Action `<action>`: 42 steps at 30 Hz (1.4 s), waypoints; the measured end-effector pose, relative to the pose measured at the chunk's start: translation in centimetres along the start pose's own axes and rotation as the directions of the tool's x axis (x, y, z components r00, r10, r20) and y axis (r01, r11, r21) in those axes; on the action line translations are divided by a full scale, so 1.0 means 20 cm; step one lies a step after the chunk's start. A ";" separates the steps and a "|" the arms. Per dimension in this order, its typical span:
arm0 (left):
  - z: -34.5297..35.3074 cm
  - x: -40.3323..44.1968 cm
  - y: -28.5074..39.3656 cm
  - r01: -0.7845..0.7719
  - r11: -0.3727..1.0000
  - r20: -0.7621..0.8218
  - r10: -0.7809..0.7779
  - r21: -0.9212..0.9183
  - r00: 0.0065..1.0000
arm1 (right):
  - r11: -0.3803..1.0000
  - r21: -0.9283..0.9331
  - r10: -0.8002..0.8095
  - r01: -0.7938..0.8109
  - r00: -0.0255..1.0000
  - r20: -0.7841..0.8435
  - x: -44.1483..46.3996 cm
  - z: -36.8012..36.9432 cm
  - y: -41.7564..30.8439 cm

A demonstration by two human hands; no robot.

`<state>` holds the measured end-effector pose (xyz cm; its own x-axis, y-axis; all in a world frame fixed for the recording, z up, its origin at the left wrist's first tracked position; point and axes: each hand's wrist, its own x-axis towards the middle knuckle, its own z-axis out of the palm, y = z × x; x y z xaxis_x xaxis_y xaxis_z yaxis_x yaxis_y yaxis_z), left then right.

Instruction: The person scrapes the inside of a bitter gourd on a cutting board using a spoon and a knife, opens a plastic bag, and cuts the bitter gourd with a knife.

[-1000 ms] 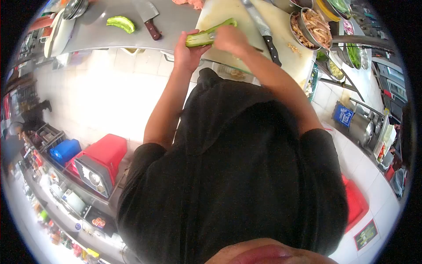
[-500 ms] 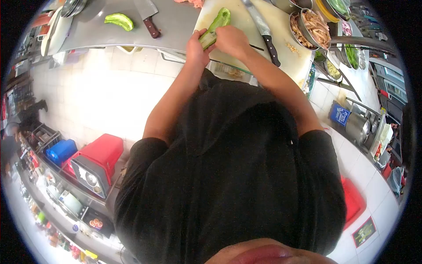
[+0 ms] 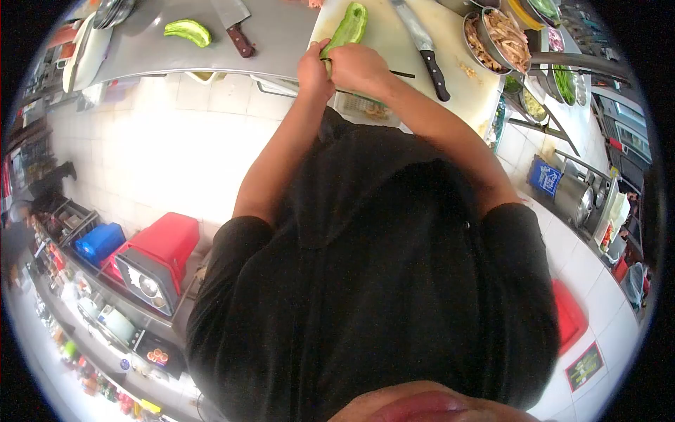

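My left hand (image 3: 316, 72) is closed round the near end of a halved, hollowed bitter melon (image 3: 348, 27), which points away from me over the counter edge. Pressed against that same end, my right hand (image 3: 358, 68) is closed on a thin dark tool (image 3: 403, 74). Its straight shaft sticks out to the right of the fist; the working end is mostly hidden by my fingers. A long knife with a black handle (image 3: 434, 74) lies on the cutting board (image 3: 457, 42) to the right of my hands. Another bitter melon half (image 3: 188, 32) rests on the steel counter to the left.
A cleaver with a brown handle (image 3: 240, 42) lies on the steel counter (image 3: 148, 56). Steel bowls of sliced pale food (image 3: 508, 41) stand at the right, with small crumbs (image 3: 467, 70) beside them. Behind me on the left is a red bin (image 3: 169, 243).
My right hand has drawn back along the melon toward its near end, beside my left hand. The melon's far end has shifted slightly away and up in view.
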<state>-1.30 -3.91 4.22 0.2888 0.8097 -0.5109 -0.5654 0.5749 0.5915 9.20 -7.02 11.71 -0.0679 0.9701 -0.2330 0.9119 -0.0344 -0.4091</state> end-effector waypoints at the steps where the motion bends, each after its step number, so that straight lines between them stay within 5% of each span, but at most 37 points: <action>1: 0.02 -0.01 0.03 0.012 1.000 0.017 -0.012 0.002 1.000 | 1.000 0.004 -0.011 0.011 1.000 -0.002 0.01 -0.02 0.01; 4: 0.04 -0.04 0.06 0.001 0.976 -0.014 0.002 0.219 1.000 | 1.000 -0.019 0.019 -0.018 0.999 0.029 0.04 -0.07 0.12; 6: 0.07 -0.05 0.06 -0.025 0.990 0.007 0.024 0.139 1.000 | 0.989 -0.100 0.116 -0.108 0.990 0.085 0.18 -0.11 0.28; 8: 0.08 -0.05 0.05 -0.047 0.990 0.028 0.044 0.131 0.999 | 0.974 -0.137 0.161 -0.181 0.976 -0.147 0.26 -0.17 0.37; 11: 0.10 -0.02 0.04 -0.115 0.962 0.058 0.103 0.248 0.993 | 0.944 -0.276 0.154 -0.183 0.980 -0.123 0.33 -0.19 0.40; 14: 0.15 -0.03 0.01 -0.205 0.905 0.052 0.200 0.373 0.978 | 0.958 -0.284 0.016 -0.029 0.999 -0.048 0.21 -0.03 0.37; 16: 0.14 0.01 -0.03 -0.229 0.889 -0.006 0.253 0.396 0.968 | 0.978 -0.184 0.087 -0.102 0.992 -0.087 0.08 0.03 0.28; 20: 0.11 0.00 -0.07 -0.180 0.927 0.004 0.190 0.329 0.982 | 0.977 -0.166 0.132 -0.137 0.990 -0.041 0.01 -0.05 0.23; 23: 0.19 -0.01 -0.03 -0.170 0.931 0.025 0.171 0.322 0.985 | 0.961 -0.056 0.245 -0.270 0.929 -0.276 0.19 -0.09 0.49; 25: 0.20 -0.01 -0.05 -0.214 0.894 0.053 0.210 0.395 0.976 | 0.965 -0.096 0.205 -0.245 0.928 -0.310 0.27 -0.14 0.55; 32: 0.21 0.04 -0.11 -0.049 0.991 0.021 0.046 0.127 0.999 | 0.989 -0.008 0.133 -0.150 0.898 -0.420 0.33 -0.03 0.67; 35: 0.23 0.05 -0.15 0.001 0.997 0.063 -0.006 0.083 0.998 | 0.952 0.117 0.306 -0.283 0.853 -0.423 0.30 -0.08 0.54; 38: 0.24 0.05 -0.17 0.026 0.997 0.164 -0.038 0.078 0.986 | 0.928 0.010 0.366 -0.372 0.907 -0.207 0.34 -0.09 0.55; 42: 0.22 0.09 -0.19 0.026 0.995 0.198 -0.046 0.101 0.979 | 0.983 -0.037 0.156 -0.178 0.931 -0.331 0.37 -0.09 0.52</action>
<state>4.76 -4.04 3.83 0.4619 0.7898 -0.4035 -0.4766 0.6047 0.6381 18.94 0.25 7.19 0.2134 0.9769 0.0114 0.9236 -0.1979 -0.3282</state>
